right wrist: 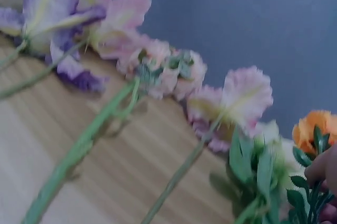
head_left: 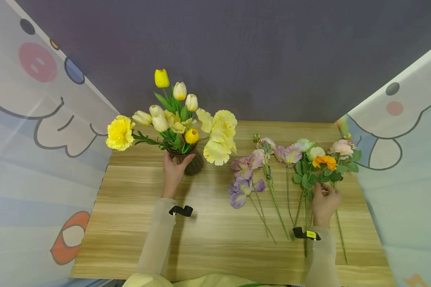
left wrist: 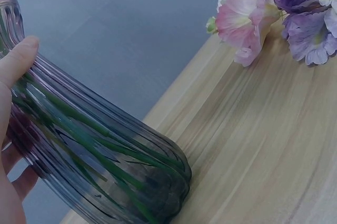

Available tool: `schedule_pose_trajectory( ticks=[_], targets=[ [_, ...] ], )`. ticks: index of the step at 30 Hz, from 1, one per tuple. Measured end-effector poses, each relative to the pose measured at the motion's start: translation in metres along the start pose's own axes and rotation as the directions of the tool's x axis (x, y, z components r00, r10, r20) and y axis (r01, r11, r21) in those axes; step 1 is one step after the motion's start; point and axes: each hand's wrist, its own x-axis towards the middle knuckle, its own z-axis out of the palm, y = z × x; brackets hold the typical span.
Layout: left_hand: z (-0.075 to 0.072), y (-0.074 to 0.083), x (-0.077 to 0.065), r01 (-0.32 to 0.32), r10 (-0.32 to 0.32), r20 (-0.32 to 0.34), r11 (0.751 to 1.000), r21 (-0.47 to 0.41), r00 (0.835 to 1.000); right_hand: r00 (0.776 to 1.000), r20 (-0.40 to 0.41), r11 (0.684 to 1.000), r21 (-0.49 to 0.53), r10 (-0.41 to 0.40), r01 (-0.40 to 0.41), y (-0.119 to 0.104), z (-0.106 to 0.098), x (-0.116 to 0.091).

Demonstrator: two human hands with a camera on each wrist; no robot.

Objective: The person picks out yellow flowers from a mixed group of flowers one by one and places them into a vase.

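My left hand (head_left: 174, 175) grips the neck of a dark ribbed glass vase (head_left: 194, 165), thumb on the near side. Green stems (left wrist: 89, 134) show through its glass in the left wrist view. Above the rim spread white tulips (head_left: 159, 123), a yellow tulip (head_left: 161, 78), an orange-yellow tulip (head_left: 192, 136), a ruffled yellow flower (head_left: 120, 133) and large pale yellow blooms (head_left: 220, 137). Over at the right, my right hand (head_left: 326, 202) pinches the leafy stem of an orange flower (head_left: 325, 162); in the right wrist view, fingers (right wrist: 327, 174) close around its stem beside the leaves.
Left of my right hand lie purple flowers (head_left: 240, 190), a pink-purple flower (head_left: 289, 154) and pale pink roses (head_left: 265, 144). White-green flowers (head_left: 315, 153) and a peach rose (head_left: 341, 148) flank the orange one. A dark wall (head_left: 237, 59) borders the wooden table (head_left: 215, 231).
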Motion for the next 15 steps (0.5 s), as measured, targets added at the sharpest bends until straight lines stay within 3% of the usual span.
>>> schedule_pose_trajectory(
  ticks=[9,15],
  targets=[
    [0.001,-0.002,0.001,0.001,-0.001,-0.001,1.000,0.004,1.000,0.981,-0.104,0.967,0.179,-0.165,0.182,-0.040,0.002,-0.008],
    [0.002,-0.001,0.000,0.007,-0.007,-0.005,1.000,0.000,1.000,0.967,-0.096,0.920,0.296,-0.238,0.256,-0.071,0.006,-0.022]
  ],
)
